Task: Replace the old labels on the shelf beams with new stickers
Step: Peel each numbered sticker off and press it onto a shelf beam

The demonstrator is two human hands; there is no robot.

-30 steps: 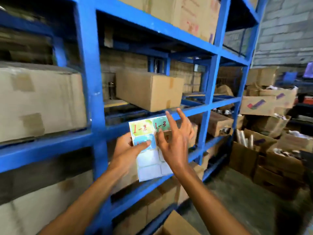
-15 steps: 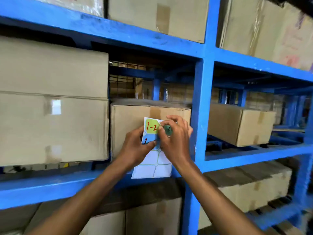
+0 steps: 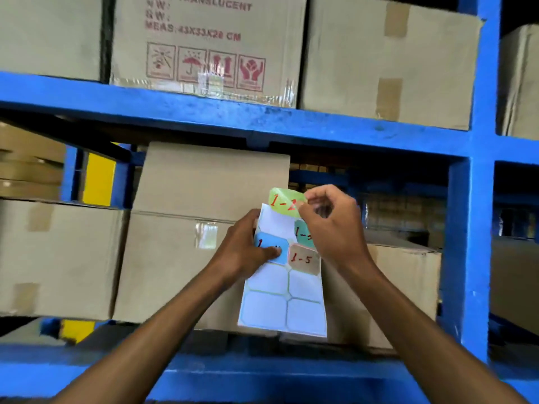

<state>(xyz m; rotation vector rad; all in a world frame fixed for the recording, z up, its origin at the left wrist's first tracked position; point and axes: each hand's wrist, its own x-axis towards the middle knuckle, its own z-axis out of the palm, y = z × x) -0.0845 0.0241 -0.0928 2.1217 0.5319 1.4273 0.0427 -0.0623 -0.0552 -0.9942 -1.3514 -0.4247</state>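
Up close from the head camera, the left hand [image 3: 243, 252] grips the sticker sheet [image 3: 284, 298] before the blue shelf beam [image 3: 233, 118], thumb on the blue sticker [image 3: 272, 247]. The right hand [image 3: 329, 225] pinches the green "1-2" sticker [image 3: 284, 202], curled above the sheet's top.

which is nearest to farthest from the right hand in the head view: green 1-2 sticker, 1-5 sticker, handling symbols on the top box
From the right hand:
1. Green 1-2 sticker: pinched in its fingers, peeling up off the sheet.
2. 1-5 sticker: on the sheet, just below the hand.
3. Handling symbols: on the box up on the shelf above, to the left.
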